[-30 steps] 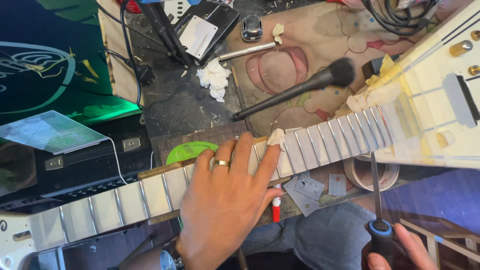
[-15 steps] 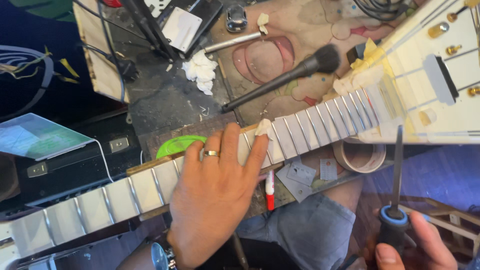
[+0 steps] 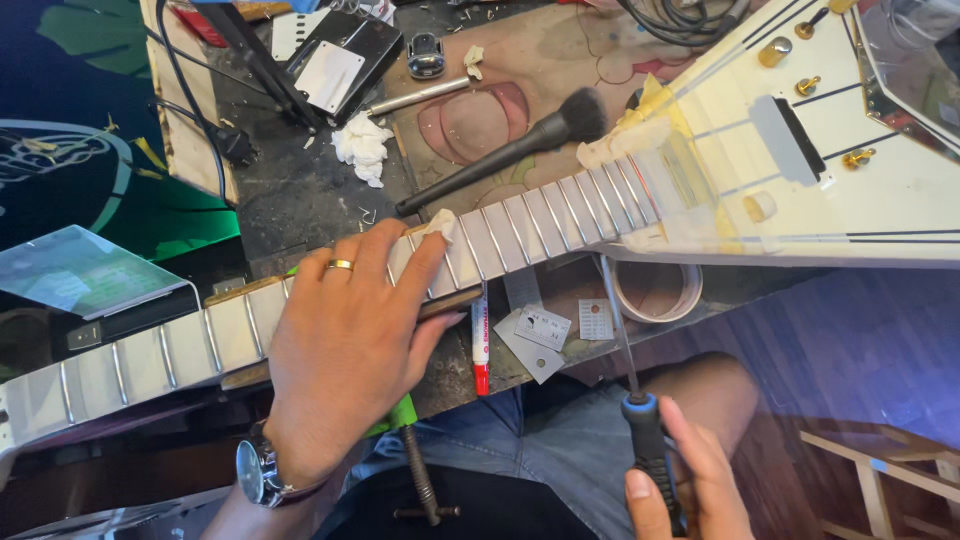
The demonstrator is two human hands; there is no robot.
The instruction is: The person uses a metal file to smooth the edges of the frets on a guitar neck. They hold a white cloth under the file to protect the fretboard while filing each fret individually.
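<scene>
The left hand (image 3: 350,345) lies flat across the guitar neck (image 3: 300,310), fingers spread, one fingertip pressing a small wad of cloth (image 3: 437,224) onto the masked fretboard; it clamps nothing. Under the palm and out to both sides, the wood between the frets is covered in pale tape, from the headstock end to the white body (image 3: 880,190). So the masking looks finished; how many frets have been rubbed I cannot tell.

The right hand (image 3: 690,485) is closed on the handle of a screwdriver (image 3: 640,420), shaft pointing up towards the neck, tip just short of it.

Beyond the left fingers lie a black brush (image 3: 500,160) and a crumpled tissue (image 3: 360,148). Nearer the person lie a red marker (image 3: 481,335) and a tape roll (image 3: 655,290).
</scene>
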